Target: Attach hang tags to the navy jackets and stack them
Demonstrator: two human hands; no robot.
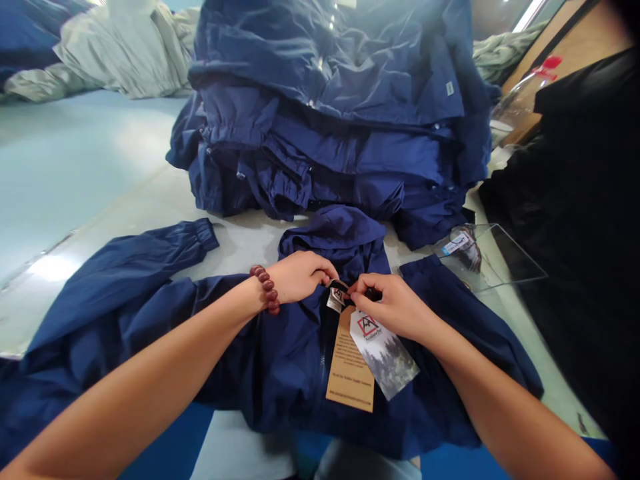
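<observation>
A navy blue jacket (280, 360) lies spread flat on the table in front of me, sleeves out to both sides. My left hand (300, 275), with a bead bracelet on its wrist, pinches a small white label (335, 297) at the jacket's collar. My right hand (395, 305) is closed on the top of the hang tags at the same spot. A brown card tag (349, 370) and a white tag with a printed picture (387, 357) hang down from my right hand over the jacket's front.
A tall stack of folded navy jackets (340, 113) stands just behind. Pale grey-green garments (120, 53) are heaped at the back left. A clear plastic sheet with loose tags (480, 257) lies to the right, next to black fabric (580, 220).
</observation>
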